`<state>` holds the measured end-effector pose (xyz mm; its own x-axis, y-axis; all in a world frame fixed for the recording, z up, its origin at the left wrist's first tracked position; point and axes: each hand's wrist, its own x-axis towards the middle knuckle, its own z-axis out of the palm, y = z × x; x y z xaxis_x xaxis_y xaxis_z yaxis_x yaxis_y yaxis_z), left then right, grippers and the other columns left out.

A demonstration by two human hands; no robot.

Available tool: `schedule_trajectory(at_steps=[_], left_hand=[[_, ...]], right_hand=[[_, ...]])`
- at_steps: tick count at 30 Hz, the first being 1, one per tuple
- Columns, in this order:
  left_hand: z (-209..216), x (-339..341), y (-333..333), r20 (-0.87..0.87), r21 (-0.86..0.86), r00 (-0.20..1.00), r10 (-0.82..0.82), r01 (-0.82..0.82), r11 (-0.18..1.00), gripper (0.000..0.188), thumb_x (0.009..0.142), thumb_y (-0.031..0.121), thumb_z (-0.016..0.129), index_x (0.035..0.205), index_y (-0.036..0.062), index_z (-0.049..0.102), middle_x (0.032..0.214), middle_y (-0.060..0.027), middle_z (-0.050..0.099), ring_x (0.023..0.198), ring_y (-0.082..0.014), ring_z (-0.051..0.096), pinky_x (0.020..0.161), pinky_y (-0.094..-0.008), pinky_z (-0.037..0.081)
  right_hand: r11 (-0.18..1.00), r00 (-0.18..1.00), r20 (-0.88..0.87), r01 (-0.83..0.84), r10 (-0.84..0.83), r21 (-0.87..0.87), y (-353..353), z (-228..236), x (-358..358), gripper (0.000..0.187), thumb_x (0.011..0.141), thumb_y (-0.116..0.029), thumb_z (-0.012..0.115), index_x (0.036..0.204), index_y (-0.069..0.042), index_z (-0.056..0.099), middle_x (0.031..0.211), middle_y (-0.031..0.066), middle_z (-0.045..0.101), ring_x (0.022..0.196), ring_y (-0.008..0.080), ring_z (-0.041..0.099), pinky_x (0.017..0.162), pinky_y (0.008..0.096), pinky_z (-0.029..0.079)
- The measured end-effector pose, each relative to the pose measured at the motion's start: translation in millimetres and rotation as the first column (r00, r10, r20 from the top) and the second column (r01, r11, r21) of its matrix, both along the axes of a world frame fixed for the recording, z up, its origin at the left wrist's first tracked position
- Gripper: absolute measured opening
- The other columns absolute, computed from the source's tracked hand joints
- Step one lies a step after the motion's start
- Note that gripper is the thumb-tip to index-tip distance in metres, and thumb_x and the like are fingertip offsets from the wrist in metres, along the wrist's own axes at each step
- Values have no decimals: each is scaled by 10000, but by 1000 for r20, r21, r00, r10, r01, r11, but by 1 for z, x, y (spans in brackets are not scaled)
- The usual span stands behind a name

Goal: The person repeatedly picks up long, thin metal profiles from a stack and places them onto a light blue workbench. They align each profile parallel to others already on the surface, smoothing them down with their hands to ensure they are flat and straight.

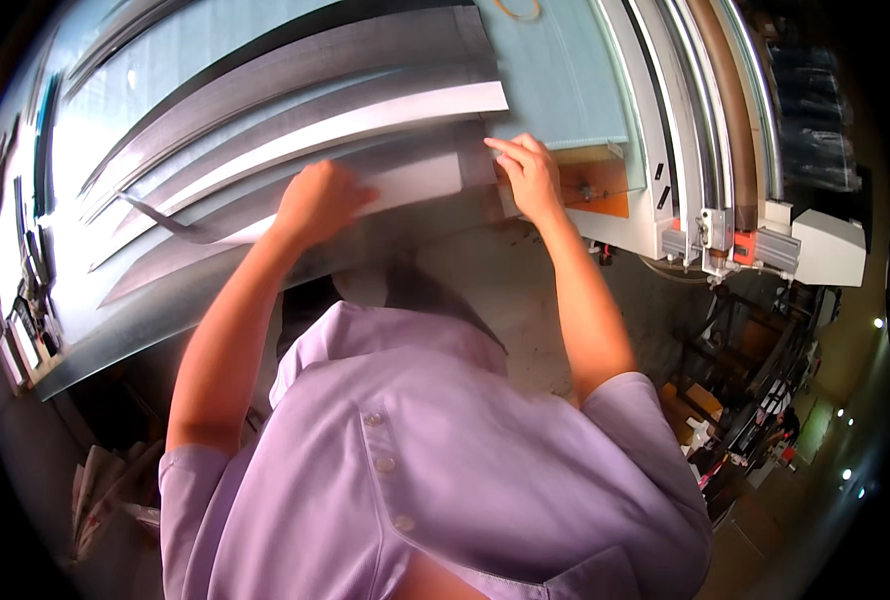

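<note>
While the left hand [323,205] curls over the white strip [420,182] on the worktop [565,95], its grip too blurred to tell, the right hand [533,180] has fingers slightly apart near the strip's end; light, even handling should prevent creases.

A loose shirt [505,440] in plain, pale lilac catches my eye, its smooth cloth softly creased across the front. The short sleeves [620,400] finish in neat hems, well clear of the wrists. I can make out three round, pale buttons [385,465] down a stitched placket [370,440], and a matching collar [590,580] opens at the throat. Both forearms [585,300] are bare, as are the left hand [315,200] and the right hand [533,180].
</note>
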<state>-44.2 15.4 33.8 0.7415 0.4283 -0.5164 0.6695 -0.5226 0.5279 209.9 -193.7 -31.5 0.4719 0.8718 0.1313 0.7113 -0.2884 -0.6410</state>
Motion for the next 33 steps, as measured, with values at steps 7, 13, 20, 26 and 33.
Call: schedule_trajectory(at_steps=[7,13,20,26,33], left_hand=[[-44,76,5,-78,-164,991,-112,98,982,413,950,402,645,793,33,742,676,-51,725,649,-172,686,681,-337,518],[-50,86,1,-173,-184,983,-64,31,982,382,944,394,673,842,34,749,685,-28,735,644,-112,701,701,-298,518],[-49,88,-5,-185,-105,981,-60,41,994,374,932,412,687,837,59,762,677,-17,731,642,-120,699,710,-290,524],[-49,88,-6,-205,-108,978,-23,1,994,383,931,429,689,839,66,768,681,-16,732,649,-122,697,715,-292,522],[-46,89,-7,-224,-106,975,8,-33,994,373,929,435,695,858,78,778,672,-20,726,646,-123,681,689,-297,509]], right_hand=[[996,998,-48,31,-35,-78,5,-25,15,220,894,-152,697,1065,-251,796,827,22,586,896,247,590,865,398,403],[992,988,-132,64,-78,-108,6,-30,18,198,840,-225,760,1028,-273,797,793,2,574,871,219,587,861,410,384],[983,969,-228,61,-101,-176,9,-25,22,211,795,-239,793,1002,-283,794,783,-13,569,834,197,573,862,407,371],[980,970,-221,57,-99,-192,8,-26,23,233,789,-229,793,1016,-279,794,799,-5,569,837,198,575,872,398,368],[979,974,-200,69,-107,-191,9,-27,21,224,802,-225,783,1019,-278,793,805,-8,561,877,197,573,869,397,358]])
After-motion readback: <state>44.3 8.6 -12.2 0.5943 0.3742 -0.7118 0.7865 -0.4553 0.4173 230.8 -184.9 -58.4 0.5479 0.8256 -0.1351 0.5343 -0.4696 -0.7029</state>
